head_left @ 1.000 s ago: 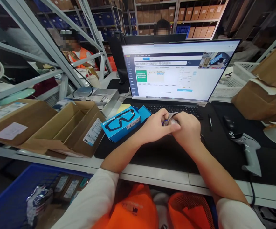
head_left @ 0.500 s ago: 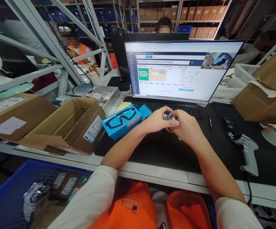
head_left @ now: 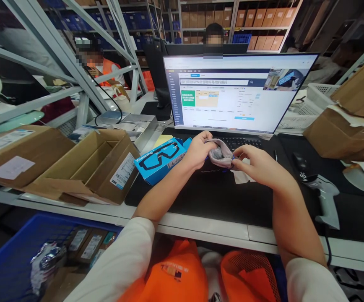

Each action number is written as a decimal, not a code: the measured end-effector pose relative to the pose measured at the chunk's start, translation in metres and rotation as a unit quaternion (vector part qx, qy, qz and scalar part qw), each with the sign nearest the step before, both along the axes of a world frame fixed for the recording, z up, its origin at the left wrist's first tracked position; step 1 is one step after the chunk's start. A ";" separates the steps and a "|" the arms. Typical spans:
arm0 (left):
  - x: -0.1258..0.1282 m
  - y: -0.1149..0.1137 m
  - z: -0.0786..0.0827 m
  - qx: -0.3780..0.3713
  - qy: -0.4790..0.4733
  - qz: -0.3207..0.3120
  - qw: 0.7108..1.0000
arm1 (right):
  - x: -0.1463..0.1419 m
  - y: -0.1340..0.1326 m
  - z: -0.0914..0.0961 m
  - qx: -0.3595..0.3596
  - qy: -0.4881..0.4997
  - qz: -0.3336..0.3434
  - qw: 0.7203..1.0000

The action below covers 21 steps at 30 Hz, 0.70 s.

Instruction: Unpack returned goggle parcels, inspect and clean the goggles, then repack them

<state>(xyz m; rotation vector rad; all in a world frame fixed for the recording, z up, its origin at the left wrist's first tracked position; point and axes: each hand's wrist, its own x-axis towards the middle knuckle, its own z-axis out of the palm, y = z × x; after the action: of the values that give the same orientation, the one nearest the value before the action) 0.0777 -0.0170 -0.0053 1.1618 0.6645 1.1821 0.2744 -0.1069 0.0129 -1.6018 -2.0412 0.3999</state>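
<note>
The left hand (head_left: 201, 149) pinches the upper end of a soft grey pouch (head_left: 220, 152), and the right hand (head_left: 257, 165) grips the lower end with its fingertips. The pouch hangs between them just above the black desk mat (head_left: 201, 197), its long axis running from 10 to 4 o'clock. Its contents cannot be made out. At 9 o'clock of the left hand lies a blue goggles box (head_left: 158, 158), end flap open, inside hidden. Farther that way an open cardboard box (head_left: 97, 163) shows only bare cardboard. At 7 o'clock a blue crate (head_left: 9, 260), cut off by the frame, holds labelled packets.
</note>
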 end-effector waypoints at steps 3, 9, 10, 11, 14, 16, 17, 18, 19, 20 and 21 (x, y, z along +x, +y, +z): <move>0.002 -0.004 0.004 -0.012 -0.049 0.047 0.998 | -0.006 0.002 -0.001 0.014 -0.015 0.024 0.999; 0.004 -0.007 0.005 0.006 -0.106 0.102 0.989 | -0.011 0.002 0.004 0.121 0.024 0.018 0.992; 0.005 -0.007 0.004 0.017 -0.108 0.103 0.989 | -0.011 0.002 0.004 0.135 0.060 0.014 0.989; 0.005 -0.007 0.003 0.033 -0.105 0.102 0.989 | -0.011 0.002 0.005 0.143 0.108 0.007 0.984; 0.003 -0.007 -0.002 0.109 -0.049 0.112 0.986 | -0.010 0.002 0.005 0.120 0.297 0.001 0.947; 0.000 -0.009 -0.002 0.153 0.022 0.121 0.981 | -0.009 0.004 0.006 0.090 0.407 0.018 0.909; -0.003 -0.010 -0.002 0.169 0.057 0.126 0.976 | -0.008 0.004 0.007 0.079 0.444 0.025 0.892; -0.006 -0.011 0.000 0.186 0.090 0.131 0.970 | -0.007 0.004 0.009 0.073 0.468 0.026 0.880; -0.010 -0.012 0.002 0.205 0.123 0.138 0.961 | -0.004 0.005 0.011 0.071 0.480 0.022 0.874; -0.015 -0.013 0.004 0.229 0.159 0.146 0.949 | -0.002 0.005 0.012 0.072 0.485 0.014 0.871; -0.020 -0.013 0.008 0.256 0.202 0.147 0.934 | 0.002 0.006 0.013 0.080 0.485 0.002 0.871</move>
<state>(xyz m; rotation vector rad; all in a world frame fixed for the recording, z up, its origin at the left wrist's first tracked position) 0.0573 -0.0301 0.0023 1.8258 0.8937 1.4331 0.2760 -0.1008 0.0260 -0.9613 -1.2435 0.8110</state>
